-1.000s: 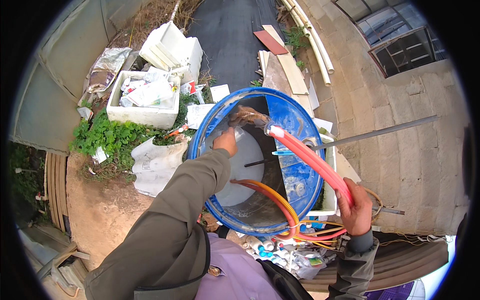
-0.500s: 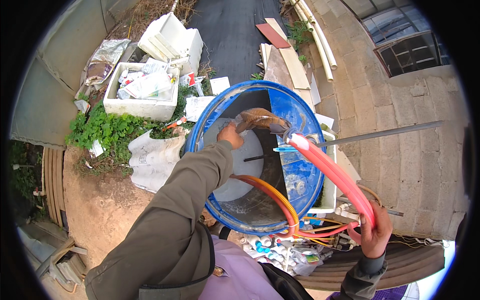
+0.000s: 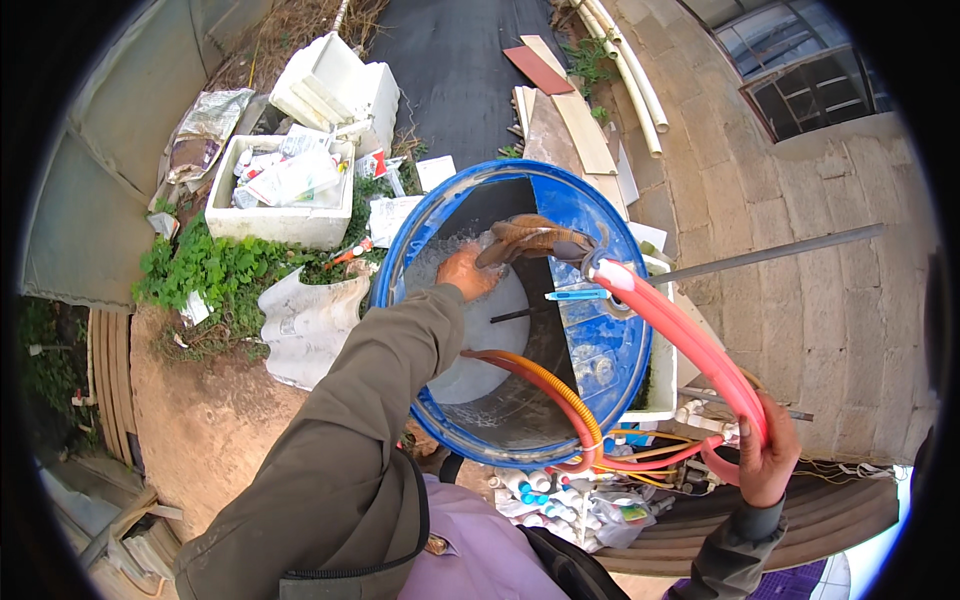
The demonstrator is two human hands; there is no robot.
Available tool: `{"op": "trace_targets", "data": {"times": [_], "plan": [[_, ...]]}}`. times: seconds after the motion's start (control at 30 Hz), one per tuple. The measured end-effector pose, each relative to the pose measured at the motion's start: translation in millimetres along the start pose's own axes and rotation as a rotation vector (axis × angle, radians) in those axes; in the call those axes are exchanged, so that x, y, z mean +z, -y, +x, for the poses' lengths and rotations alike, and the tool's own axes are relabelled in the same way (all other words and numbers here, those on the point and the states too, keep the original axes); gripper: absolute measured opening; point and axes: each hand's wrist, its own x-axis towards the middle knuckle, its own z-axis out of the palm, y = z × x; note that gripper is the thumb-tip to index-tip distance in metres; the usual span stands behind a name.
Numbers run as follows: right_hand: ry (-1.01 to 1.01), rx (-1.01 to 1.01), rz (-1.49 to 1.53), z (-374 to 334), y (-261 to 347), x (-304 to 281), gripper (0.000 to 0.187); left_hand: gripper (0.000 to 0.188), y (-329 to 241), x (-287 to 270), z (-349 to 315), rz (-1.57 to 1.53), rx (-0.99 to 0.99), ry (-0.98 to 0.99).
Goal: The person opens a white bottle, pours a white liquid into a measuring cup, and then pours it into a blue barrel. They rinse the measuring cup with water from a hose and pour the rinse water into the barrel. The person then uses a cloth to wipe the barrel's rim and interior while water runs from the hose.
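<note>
A blue drum [image 3: 427, 210] stands before me, with greyish, bubbling liquid [image 3: 455, 383] inside. My left hand [image 3: 472, 273] reaches into it with the fingers closed around the lower end of a brown cloth sleeve [image 3: 540, 240]. That sleeve is tied with dark cord onto the end of a thick pink hose [image 3: 690, 345], which arches over the drum's right rim. My right hand [image 3: 768, 452] is wrapped around the hose outside the drum. A dark rod [image 3: 770, 252] rests across the right rim, and its thin end reaches over the liquid. An orange ribbed hose [image 3: 560, 390] curves over the near rim into the drum.
A half lid [image 3: 585, 350] covers the drum's right side, with a light-blue stick [image 3: 577, 295] on it. White foam boxes [image 3: 280, 225] stand at left. Several bottles [image 3: 540, 495] lie by the near rim. Boards [image 3: 585, 130] and a block wall [image 3: 800, 210] are at right.
The liquid around my left hand has turned bubbly. My right hand has shifted slightly right and down with the pink hose, and the sleeve's tied end has moved a little right.
</note>
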Motion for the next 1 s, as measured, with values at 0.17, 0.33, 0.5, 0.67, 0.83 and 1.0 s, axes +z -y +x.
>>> {"op": "trace_targets", "data": {"times": [0.17, 0.33, 0.5, 0.67, 0.83, 1.0], "plan": [[-0.022, -0.055, 0.009, -3, -3, -5, 0.033, 0.056, 26, 22, 22, 0.139, -0.128, -0.062], [0.031, -0.049, -0.019, -5, 6, -7, 0.034, 0.059, 59, 33, 37, 0.144, 0.02, 0.093], [0.044, -0.026, -0.025, -4, 6, -7, 0.033, 0.057, 47, 23, 28, 0.121, -0.033, 0.144], [-0.001, -0.014, -0.053, -3, -7, -7, 0.033, 0.064, 22, 11, 15, 0.165, 0.013, 0.066], [-0.028, 0.064, -0.006, 1, -18, -10, 0.032, 0.055, 18, 12, 18, 0.103, 0.002, -0.042], [-0.05, 0.06, -0.004, 1, -16, -11, 0.031, 0.052, 25, 18, 24, 0.012, 0.021, -0.023]]}}
